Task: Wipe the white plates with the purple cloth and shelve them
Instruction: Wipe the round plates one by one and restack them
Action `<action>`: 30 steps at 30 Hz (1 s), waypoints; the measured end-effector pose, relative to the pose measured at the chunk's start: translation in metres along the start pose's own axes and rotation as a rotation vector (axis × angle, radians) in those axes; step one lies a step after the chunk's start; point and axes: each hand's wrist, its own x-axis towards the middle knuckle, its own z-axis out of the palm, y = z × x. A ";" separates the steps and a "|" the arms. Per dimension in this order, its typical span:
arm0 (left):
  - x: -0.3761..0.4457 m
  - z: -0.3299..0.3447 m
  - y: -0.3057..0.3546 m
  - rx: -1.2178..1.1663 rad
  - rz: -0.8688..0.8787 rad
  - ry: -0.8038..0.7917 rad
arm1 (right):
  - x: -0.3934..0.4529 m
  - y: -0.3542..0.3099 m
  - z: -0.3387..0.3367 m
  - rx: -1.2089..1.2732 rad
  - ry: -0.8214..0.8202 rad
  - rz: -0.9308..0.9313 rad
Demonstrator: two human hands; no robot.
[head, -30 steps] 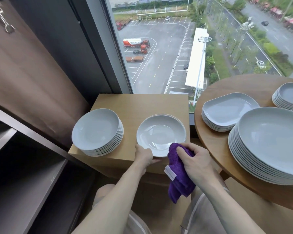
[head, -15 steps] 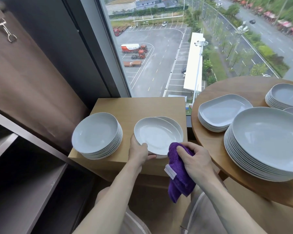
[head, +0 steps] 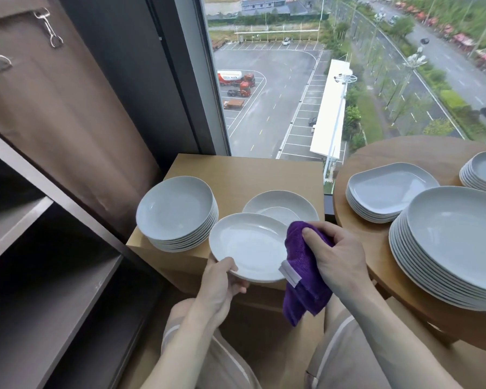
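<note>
My left hand grips the near rim of a white plate, held lifted in front of the wooden side table. My right hand holds the bunched purple cloth against the plate's right edge; the cloth's tail hangs below. Another white plate lies on the side table behind the lifted one. A stack of several white plates stands at the table's left.
A dark shelf unit with bare boards fills the left. The round wooden table at right carries a tall stack of large plates, a stack of squarish plates and another stack. A window is straight ahead.
My left hand has lifted the top plate off the pile on the side table and drawn it toward me. My right hand has brought the cloth onto its right edge.
</note>
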 end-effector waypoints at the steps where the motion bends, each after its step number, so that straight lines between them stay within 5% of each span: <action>1: -0.003 -0.004 -0.002 -0.053 -0.034 -0.019 | 0.000 -0.007 0.003 0.005 -0.003 -0.021; 7: -0.008 -0.017 -0.004 -0.122 -0.078 -0.100 | -0.008 -0.044 0.030 -0.093 -0.085 -0.192; 17: -0.028 -0.022 -0.003 -0.386 -0.106 -0.326 | -0.015 0.005 0.087 -0.711 -0.397 -0.291; 23: -0.033 -0.021 -0.001 -0.438 -0.057 -0.371 | -0.003 0.007 0.085 -0.932 -0.292 -0.201; 30: -0.030 -0.032 0.014 -0.454 -0.076 -0.426 | 0.008 -0.006 0.086 -0.747 -0.123 -0.135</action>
